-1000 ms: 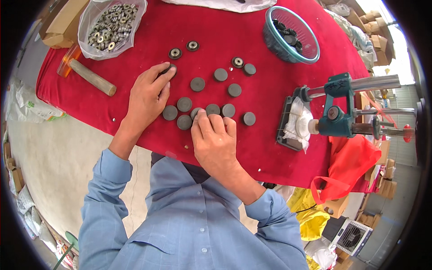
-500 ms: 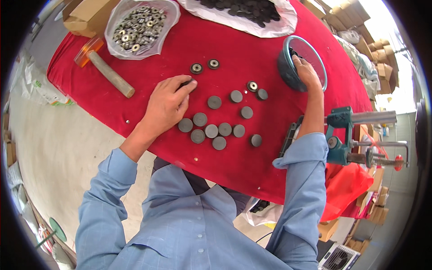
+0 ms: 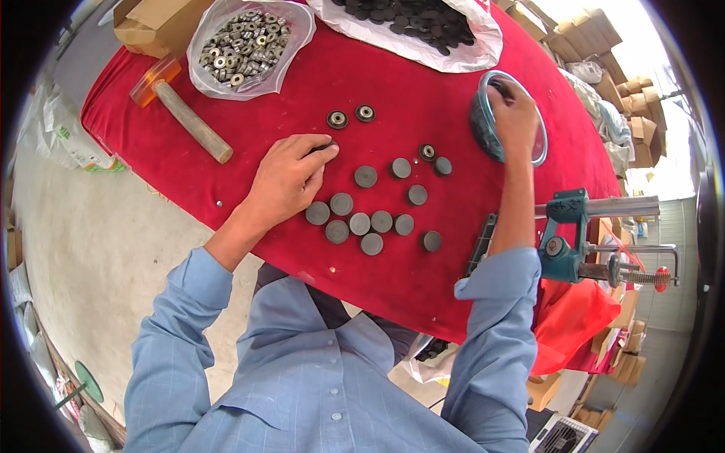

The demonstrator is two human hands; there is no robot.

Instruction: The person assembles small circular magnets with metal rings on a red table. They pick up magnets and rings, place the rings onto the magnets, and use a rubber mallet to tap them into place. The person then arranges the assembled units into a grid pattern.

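On the red cloth, my left hand [image 3: 288,174] pinches a black round cap [image 3: 323,146] between thumb and fingers. My right hand [image 3: 516,121] is over the blue plastic bowl [image 3: 483,124], its fingers closed around a dark piece [image 3: 501,89] whose kind is too blurred to tell. Two black-rimmed pieces with metal bearing centres [image 3: 337,119] sit just beyond my left hand; another such bearing piece [image 3: 427,152] lies farther right. Several grey-black round caps [image 3: 359,223] are spread on the cloth between my hands.
A mallet [image 3: 192,121] with an orange head lies at left. Behind it stand a cardboard box [image 3: 155,26] and a clear bag of metal bearings [image 3: 245,49]. A white sack [image 3: 483,53] holds black discs. At right is a green metal press [image 3: 563,234].
My right hand has lifted from deep in the bowl toward its rim, fingers curled around a dark piece. My left hand keeps its hold on the cap. The whole view has shifted slightly.
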